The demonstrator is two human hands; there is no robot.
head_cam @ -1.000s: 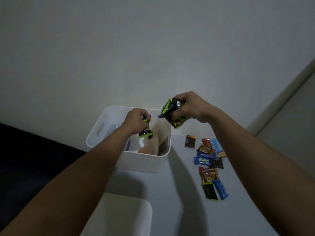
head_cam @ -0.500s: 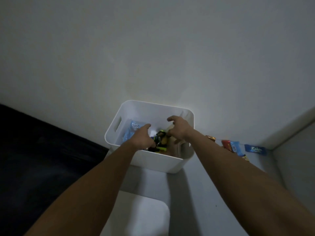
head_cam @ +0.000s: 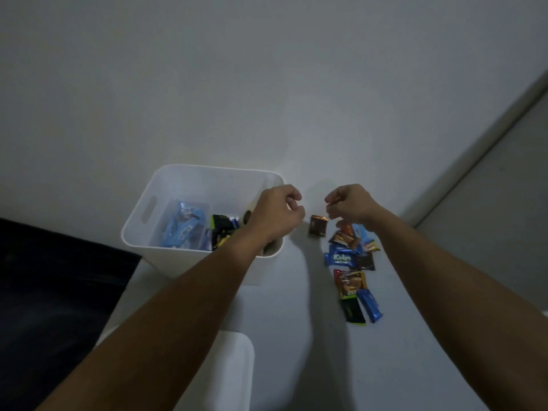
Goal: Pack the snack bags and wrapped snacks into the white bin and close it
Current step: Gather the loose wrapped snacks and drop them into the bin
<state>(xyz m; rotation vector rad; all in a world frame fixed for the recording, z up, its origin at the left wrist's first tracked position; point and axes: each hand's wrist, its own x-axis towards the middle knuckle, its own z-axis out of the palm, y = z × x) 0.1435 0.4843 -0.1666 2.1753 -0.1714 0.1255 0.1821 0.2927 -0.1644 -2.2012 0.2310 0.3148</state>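
Now both forearms reach forward over a pale table (head_cam: 290,336) towards the white bin (head_cam: 166,262), which stands open against the wall. The left hand (head_cam: 274,216) hovers above the bin's right rim, knuckles up, its fingers loosely curled with nothing visible in them. The right hand (head_cam: 351,204) hangs just right of the bin, also with fingers bent downward; something small and orange shows at its fingertips, but whether it pinches a wrapper cannot be told. Directly below that hand, just right of the bin, a dark brown wrapped snack (head_cam: 318,225) lies by itself on the table. Further right of the bin and nearer the person, a scatter of wrapped snacks (head_cam: 351,269) runs in a loose line: brown, red, blue and black-and-green pieces, several overlapping, one blue wrapper lettered in white. Inside the bin lie light blue snack bags (head_cam: 184,228) on the left and black-and-green snack bags (head_cam: 222,229) towards the middle, partly hidden by the left wrist. Nearer the person than the bin, a white lid (head_cam: 225,378) rests on the table, partly covered by the left forearm. Left of the bin lies a dark surface (head_cam: 59,307).
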